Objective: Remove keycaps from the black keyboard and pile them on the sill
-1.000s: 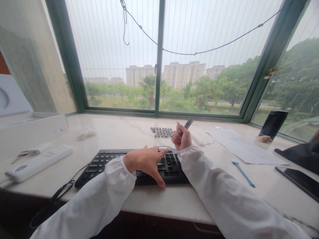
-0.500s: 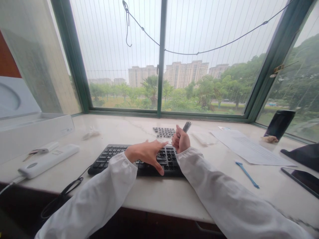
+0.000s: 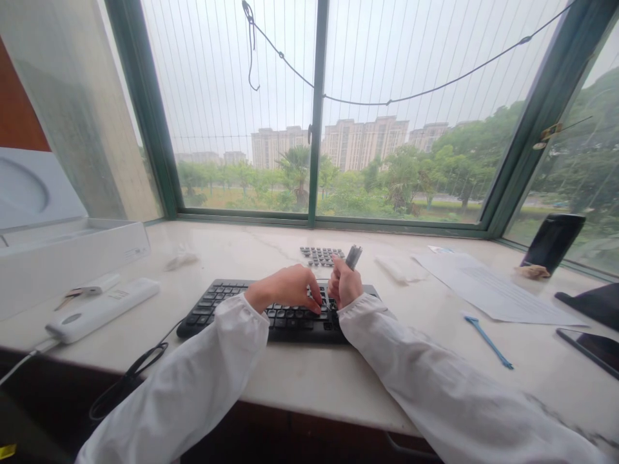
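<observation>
A black keyboard (image 3: 213, 306) lies on the pale counter beneath both my hands. On its right part, several key spots show bare sockets without caps. My left hand (image 3: 287, 288) bends over the middle of the keys, its fingers drawn together near the thin metal of the tool; whatever is between the fingertips is hidden. My right hand (image 3: 347, 287) is closed in a fist around a grey-handled tool (image 3: 354, 256), held tilted just above the keyboard's right side. The handle's end sticks out over the fist. Behind the keyboard, loose keycaps (image 3: 322, 256) lie in rows.
To the right are a paper sheet (image 3: 488, 290), a blue stick-like tool (image 3: 488, 341), a phone (image 3: 592, 348) and an upright dark device (image 3: 554, 245). At left stand a white box (image 3: 72, 264) and a power strip (image 3: 106, 309). A cable (image 3: 130, 374) hangs over the counter edge.
My left hand has gone from spread fingers to a curled pose, fingertips down by the keys. My right fist has come slightly lower and left with the tool. The view has shifted slightly.
</observation>
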{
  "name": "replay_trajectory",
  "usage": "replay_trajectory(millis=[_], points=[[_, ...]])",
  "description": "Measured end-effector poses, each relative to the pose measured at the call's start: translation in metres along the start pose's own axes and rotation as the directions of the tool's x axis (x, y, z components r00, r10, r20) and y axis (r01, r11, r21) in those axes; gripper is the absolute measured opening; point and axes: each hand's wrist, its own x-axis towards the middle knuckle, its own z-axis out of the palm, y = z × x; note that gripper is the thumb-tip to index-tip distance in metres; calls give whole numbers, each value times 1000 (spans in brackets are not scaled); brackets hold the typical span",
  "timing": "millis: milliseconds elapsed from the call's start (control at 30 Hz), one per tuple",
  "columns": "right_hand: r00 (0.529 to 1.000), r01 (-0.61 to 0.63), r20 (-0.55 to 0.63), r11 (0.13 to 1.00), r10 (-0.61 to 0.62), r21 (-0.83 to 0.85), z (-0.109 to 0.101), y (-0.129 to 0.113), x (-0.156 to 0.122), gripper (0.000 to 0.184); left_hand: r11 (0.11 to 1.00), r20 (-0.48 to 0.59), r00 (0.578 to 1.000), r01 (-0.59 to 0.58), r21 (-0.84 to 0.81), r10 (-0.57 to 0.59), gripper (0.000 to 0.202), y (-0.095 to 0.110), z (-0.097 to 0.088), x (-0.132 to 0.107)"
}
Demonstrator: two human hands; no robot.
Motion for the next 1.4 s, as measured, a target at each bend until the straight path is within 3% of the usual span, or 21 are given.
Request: replay_trajectory(millis=[533, 833, 1067, 1400], points=[[997, -1, -76, 1000, 2, 9, -3, 2, 5, 46, 991, 10, 996, 95, -94, -94, 26, 0, 4, 5], [998, 39, 41, 999, -39, -11, 1, 4, 0, 49, 990, 39, 995, 93, -104, -89, 26, 3, 1, 3], [996, 84, 38, 993, -81, -81, 0, 4, -1, 48, 989, 35, 996, 82, -122, -78, 26, 1, 1, 3], [997, 66, 28, 997, -65, -27, 3, 3, -3, 47, 987, 39, 998, 47, -155, -41, 23, 1, 4, 2]])
